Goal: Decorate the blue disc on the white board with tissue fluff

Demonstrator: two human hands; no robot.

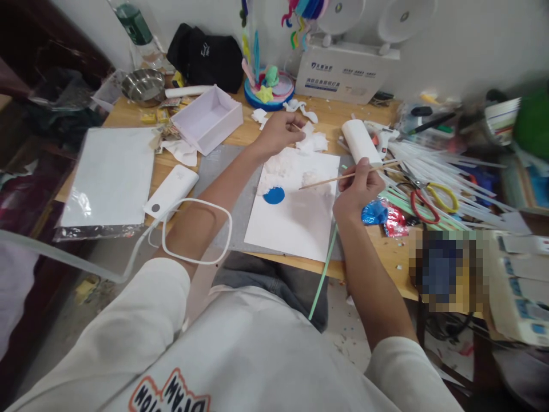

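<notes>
A thin wooden stick (321, 183) is pinched in my right hand (358, 186), its tip hovering over or touching a white sheet (291, 229). My left hand (283, 134) is closed in a pinch at the sheet's far edge, beside some crumpled white tissue (313, 141). What its fingertips hold, if anything, is too small to make out. On the sheet lies a flat blue disc (273, 195), with pale, fluffy-looking patches (277, 167) behind it. The sheet rests on a grey mat (214, 180).
Left are a white power bank (171, 191) with a cable and a lilac box (208, 123). To the right lie a white roll (361, 140), a glue gun (384, 136), scissors (429, 200) and many white strips (446, 171). A green strip (325, 272) overhangs the front edge.
</notes>
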